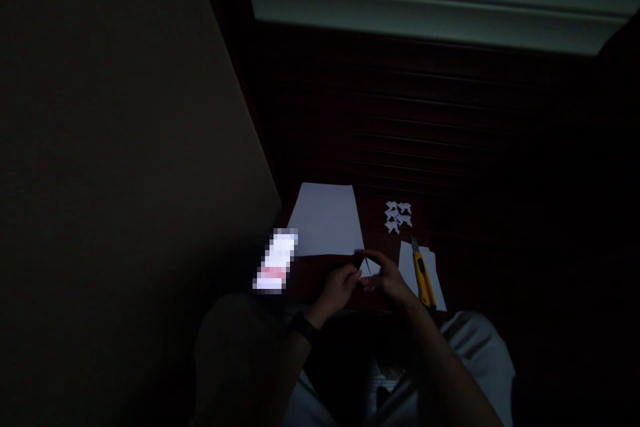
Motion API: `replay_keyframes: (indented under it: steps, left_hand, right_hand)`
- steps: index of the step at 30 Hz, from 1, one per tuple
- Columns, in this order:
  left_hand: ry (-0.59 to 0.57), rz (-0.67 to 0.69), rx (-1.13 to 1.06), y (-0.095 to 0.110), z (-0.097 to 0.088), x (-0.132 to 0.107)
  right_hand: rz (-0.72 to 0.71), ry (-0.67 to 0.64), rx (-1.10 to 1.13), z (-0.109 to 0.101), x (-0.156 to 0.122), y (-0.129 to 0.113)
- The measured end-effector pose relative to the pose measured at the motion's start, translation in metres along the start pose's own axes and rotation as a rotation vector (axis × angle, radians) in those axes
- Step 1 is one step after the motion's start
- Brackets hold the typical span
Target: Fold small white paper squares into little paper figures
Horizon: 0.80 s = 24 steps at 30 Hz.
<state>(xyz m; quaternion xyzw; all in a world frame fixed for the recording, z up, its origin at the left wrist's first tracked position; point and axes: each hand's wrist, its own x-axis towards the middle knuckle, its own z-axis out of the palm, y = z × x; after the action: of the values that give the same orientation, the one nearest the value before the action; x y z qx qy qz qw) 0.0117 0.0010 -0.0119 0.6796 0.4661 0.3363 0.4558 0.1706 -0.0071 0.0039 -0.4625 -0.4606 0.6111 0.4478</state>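
Observation:
The scene is very dark. My left hand (339, 288) and my right hand (386, 277) meet over a dark floor, fingers pinched together on a small piece of white paper (371, 267) held between them. A dark band sits on my left wrist. A large white sheet (326, 219) lies just beyond my hands. Several small folded white paper pieces (398, 216) are grouped to the right of that sheet. A yellow utility knife (424, 277) rests on a smaller white sheet (431, 265), close to my right hand.
A lit phone screen (276, 261) lies left of my left hand. A pale wall (125, 147) fills the left side. Dark red slatted wood (425, 127) stretches ahead, with a light moulding (430, 0) at the top. My knees are at the bottom.

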Motion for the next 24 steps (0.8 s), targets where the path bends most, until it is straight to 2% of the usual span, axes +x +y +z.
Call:
replay_keyframes:
  steps: [7, 16, 24]
  left_hand:
    - [-0.045, -0.047, -0.043, 0.000, -0.001, -0.002]
    - [0.046, 0.016, 0.104, 0.000, 0.003, -0.003]
    - [0.056, 0.008, 0.063, 0.006, 0.000, -0.002]
  right_hand:
    - [0.022, 0.028, 0.019, -0.001, 0.000, 0.003]
    - [0.019, -0.014, 0.022, -0.001, 0.001, 0.007]
    - [0.032, 0.002, -0.049, -0.003, 0.006, 0.017]
